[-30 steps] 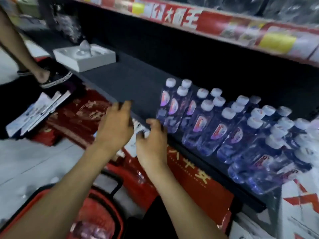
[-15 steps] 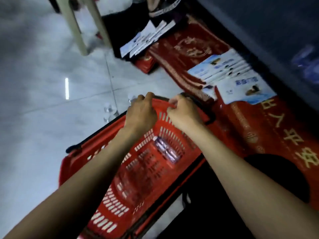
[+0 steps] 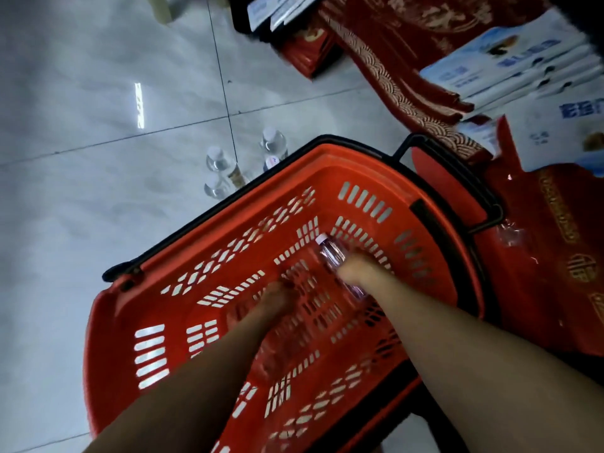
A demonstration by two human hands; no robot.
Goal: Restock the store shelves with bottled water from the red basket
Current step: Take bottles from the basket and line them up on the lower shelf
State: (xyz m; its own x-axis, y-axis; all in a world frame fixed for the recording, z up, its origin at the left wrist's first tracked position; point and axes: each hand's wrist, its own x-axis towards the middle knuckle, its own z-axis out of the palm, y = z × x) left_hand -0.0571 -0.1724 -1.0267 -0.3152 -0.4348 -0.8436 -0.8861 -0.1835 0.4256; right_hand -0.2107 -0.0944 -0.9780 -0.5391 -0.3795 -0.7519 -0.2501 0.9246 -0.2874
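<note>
step: fetching stock | red slotted plastic basket [image 3: 359,165] on floor | clear white-capped plastic water bottle [image 3: 330,251] lies on its bottom, far corner | right hand [image 3: 358,273] over bottle's body, grip blurred, cannot tell | left hand [image 3: 277,297] low inside, probably to carry two per trip; grip unclear

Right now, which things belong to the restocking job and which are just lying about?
Job: red slotted plastic basket; clear white-capped water bottle inside; right hand; left hand.
Lying about: clear bottles standing on floor; white-blue cartons; red boxes.
</note>
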